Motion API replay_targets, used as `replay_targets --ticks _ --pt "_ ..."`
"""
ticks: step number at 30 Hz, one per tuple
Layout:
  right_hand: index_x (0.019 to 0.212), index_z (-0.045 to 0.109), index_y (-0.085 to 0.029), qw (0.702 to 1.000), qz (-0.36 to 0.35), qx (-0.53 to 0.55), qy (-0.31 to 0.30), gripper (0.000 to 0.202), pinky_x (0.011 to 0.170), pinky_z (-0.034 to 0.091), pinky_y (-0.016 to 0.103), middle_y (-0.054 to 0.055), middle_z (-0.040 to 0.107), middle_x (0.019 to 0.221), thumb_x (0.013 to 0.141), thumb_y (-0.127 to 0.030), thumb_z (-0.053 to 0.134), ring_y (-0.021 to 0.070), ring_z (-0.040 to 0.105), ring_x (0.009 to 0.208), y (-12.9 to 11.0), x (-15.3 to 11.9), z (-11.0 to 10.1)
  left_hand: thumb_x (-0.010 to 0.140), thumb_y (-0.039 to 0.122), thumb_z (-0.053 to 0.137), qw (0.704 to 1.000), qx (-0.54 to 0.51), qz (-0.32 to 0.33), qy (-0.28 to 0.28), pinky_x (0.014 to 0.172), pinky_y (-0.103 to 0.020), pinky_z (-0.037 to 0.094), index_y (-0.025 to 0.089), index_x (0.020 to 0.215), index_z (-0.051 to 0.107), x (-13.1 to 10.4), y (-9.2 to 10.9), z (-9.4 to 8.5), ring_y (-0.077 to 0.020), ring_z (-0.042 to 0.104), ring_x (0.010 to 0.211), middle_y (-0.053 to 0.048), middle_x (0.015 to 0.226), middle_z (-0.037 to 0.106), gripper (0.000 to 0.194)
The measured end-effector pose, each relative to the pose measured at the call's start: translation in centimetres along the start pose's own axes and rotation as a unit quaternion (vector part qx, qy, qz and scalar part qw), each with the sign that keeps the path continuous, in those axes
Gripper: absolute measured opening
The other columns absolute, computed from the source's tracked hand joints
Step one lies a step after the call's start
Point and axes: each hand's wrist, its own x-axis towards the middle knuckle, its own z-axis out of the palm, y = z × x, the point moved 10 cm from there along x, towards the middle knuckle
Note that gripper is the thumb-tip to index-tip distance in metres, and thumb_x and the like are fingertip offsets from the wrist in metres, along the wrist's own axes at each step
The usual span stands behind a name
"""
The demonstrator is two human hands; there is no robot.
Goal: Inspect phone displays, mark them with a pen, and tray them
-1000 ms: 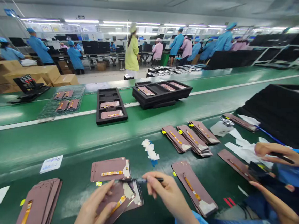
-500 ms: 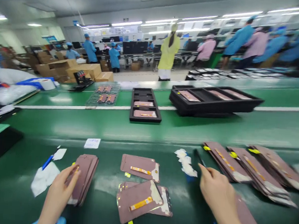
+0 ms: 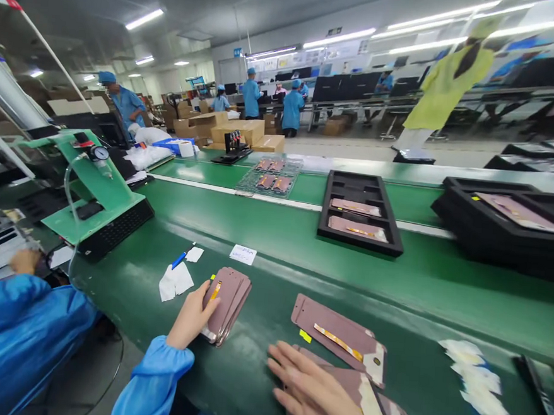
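My left hand (image 3: 192, 314) grips the left edge of a small stack of pinkish-brown phone display panels (image 3: 230, 302), with an orange flex cable showing near the fingertips. My right hand (image 3: 316, 387) has its fingers stretched out, hovering over or resting on a lower group of display panels (image 3: 353, 380); contact cannot be made out. Just beyond it lies another display panel (image 3: 329, 334) with an orange flex cable and a yellow tab. At the right, a dark stick-like tool (image 3: 540, 391) lies beside crumpled white pieces (image 3: 483, 386).
Across the green bench stand a black tray (image 3: 320, 226) with panels, stacked black trays (image 3: 451, 226) and a clear tray (image 3: 247, 189). A blue pen (image 3: 179, 261), white wipe (image 3: 175, 281) and paper label (image 3: 243, 254) lie left. A co-worker's blue sleeve (image 3: 21, 335) is near a green fixture (image 3: 110, 189).
The view has swung left. My right hand has moved left from the dark tool to the middle panels, its fingers now stretched out. My left hand stays at its stack.
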Motion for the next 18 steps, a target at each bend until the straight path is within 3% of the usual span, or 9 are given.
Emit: replay_targets --ticks 1,3,6,11,14,18 --pt "0.115 0.064 -0.02 0.999 0.026 0.015 -0.011 0.057 0.101 0.044 0.038 0.013 0.053 0.139 0.065 -0.042 0.081 0.0287 0.044 0.134 1.0 1.2 2.0 0.08 0.046 0.056 1.0 -0.016 -0.001 -0.008 0.112 -0.047 0.031 0.011 0.133 0.05 0.2 0.1 0.2 -0.0315 0.049 0.129 -0.018 0.139 0.054 0.064" --pt "0.106 0.064 -0.019 0.998 0.048 0.044 0.023 0.054 0.098 0.045 0.037 0.012 0.059 0.132 0.059 -0.037 0.083 0.0278 0.044 0.133 2.3 3.8 3.7 0.08 0.045 0.056 0.998 -0.053 -0.005 -0.029 0.112 -0.044 0.032 0.013 0.135 0.048 0.5 0.3 0.7 -0.0299 0.049 0.129 -0.017 0.14 0.054 0.065" --pt "0.085 0.061 -0.021 0.993 0.043 0.077 0.076 0.044 0.089 0.048 0.032 0.008 0.07 0.104 0.05 -0.031 0.084 0.0257 0.057 0.117 3.1 7.3 4.1 0.08 0.045 0.057 0.99 -0.119 -0.014 -0.067 0.112 -0.042 0.033 0.012 0.138 0.045 0.6 0.6 1.1 -0.0284 0.051 0.129 -0.017 0.138 0.055 0.067" --pt "0.067 0.054 -0.02 0.996 0.031 0.077 0.044 0.034 0.074 0.049 0.026 0.003 0.068 0.076 0.047 -0.023 0.081 0.018 0.065 0.083 3.8 10.3 4.9 0.076 0.05 0.063 0.959 -0.249 -0.041 -0.129 0.108 -0.039 0.039 0.011 0.131 0.051 0.1 1.2 1.5 -0.028 0.05 0.129 -0.018 0.14 0.053 0.069" --pt "0.066 0.056 -0.02 0.998 0.032 0.002 0.058 0.026 0.068 0.048 0.025 0.003 0.067 0.074 0.051 -0.024 0.077 0.0164 0.064 0.076 4.4 11.4 3.8 0.07 0.051 0.07 0.934 -0.321 -0.051 -0.149 0.102 -0.039 0.044 0.014 0.113 0.063 -0.6 1.8 1.8 -0.0289 0.057 0.121 -0.014 0.128 0.064 0.056" --pt "0.073 0.061 -0.019 0.974 -0.031 -0.22 0.052 0.023 0.057 0.046 0.027 0.006 0.068 0.072 0.062 -0.038 0.065 0.0182 0.063 0.066 3.3 13.2 3.3 0.067 0.046 0.073 0.903 -0.395 -0.056 -0.159 0.084 -0.037 0.051 0.012 0.094 0.068 -1.7 2.9 2.8 -0.0276 0.068 0.095 -0.012 0.098 0.073 0.044"
